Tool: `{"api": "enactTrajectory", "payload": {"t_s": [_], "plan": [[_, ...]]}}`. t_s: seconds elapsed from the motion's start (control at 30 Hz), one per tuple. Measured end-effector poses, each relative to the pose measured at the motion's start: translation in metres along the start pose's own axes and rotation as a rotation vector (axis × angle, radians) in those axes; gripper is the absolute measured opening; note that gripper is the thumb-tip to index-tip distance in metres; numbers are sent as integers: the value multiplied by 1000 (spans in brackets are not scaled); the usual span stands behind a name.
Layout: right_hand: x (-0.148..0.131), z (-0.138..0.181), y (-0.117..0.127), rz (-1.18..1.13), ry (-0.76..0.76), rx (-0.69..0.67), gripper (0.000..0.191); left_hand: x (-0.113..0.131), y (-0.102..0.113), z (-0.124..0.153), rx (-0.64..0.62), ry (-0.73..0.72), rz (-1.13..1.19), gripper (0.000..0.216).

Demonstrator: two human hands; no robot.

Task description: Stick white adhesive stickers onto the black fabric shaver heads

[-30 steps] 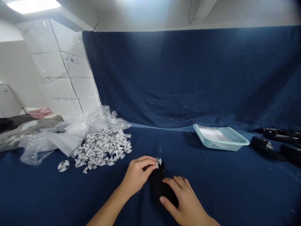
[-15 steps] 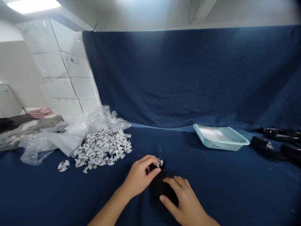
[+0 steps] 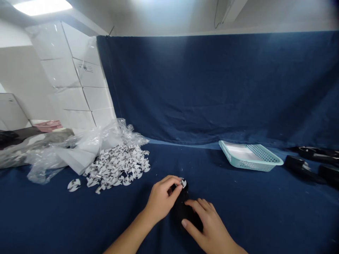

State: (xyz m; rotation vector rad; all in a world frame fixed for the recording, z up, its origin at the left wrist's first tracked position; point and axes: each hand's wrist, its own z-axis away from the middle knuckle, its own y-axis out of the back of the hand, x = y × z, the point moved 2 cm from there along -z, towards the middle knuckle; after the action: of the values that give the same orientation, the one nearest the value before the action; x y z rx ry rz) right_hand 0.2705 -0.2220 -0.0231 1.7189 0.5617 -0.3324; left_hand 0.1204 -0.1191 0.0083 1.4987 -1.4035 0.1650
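Observation:
My left hand (image 3: 164,194) is closed, pinching a small white-and-grey disc piece (image 3: 183,183) between thumb and fingertips. The piece is at the far end of a long black part (image 3: 182,209) lying on the blue cloth; I cannot tell whether it is seated there. My right hand (image 3: 205,221) is curled around the near portion of the black part, thumb on one side and fingers on the other. Much of that part is dark and covered by the hands, so its exact kind is unclear. To the left lies a heap of similar white-and-grey pieces (image 3: 119,167).
One loose piece (image 3: 74,185) lies left of the heap. Behind it is crumpled clear plastic (image 3: 79,148) near stacked white boxes (image 3: 76,81). A light-blue basket (image 3: 265,165) with white contents stands at right, beside several black parts (image 3: 299,169). A blue curtain (image 3: 206,84) hangs behind.
The disc piece shows more fully at the black part's end, and my left fingertips have shifted slightly on it. My right hand keeps its hold. The whole view has shifted slightly.

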Motion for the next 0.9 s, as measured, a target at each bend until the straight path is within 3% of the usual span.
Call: {"api": "enactTrajectory", "payload": {"t_s": [0.3,0.47,0.73,0.9], "plan": [[4,1,-2,-13,7,21,35,-2,0,-2,-21,34,-19,7],[6,1,-6,-7,30,6,36,-4,-1,-1,-33,57,-32,18],[6,2,-12,54,66,13,39,-1,-12,0,131,102,-44,10],[6,2,-13,60,70,38,38,-1,-14,1,125,95,-45,3]]}}
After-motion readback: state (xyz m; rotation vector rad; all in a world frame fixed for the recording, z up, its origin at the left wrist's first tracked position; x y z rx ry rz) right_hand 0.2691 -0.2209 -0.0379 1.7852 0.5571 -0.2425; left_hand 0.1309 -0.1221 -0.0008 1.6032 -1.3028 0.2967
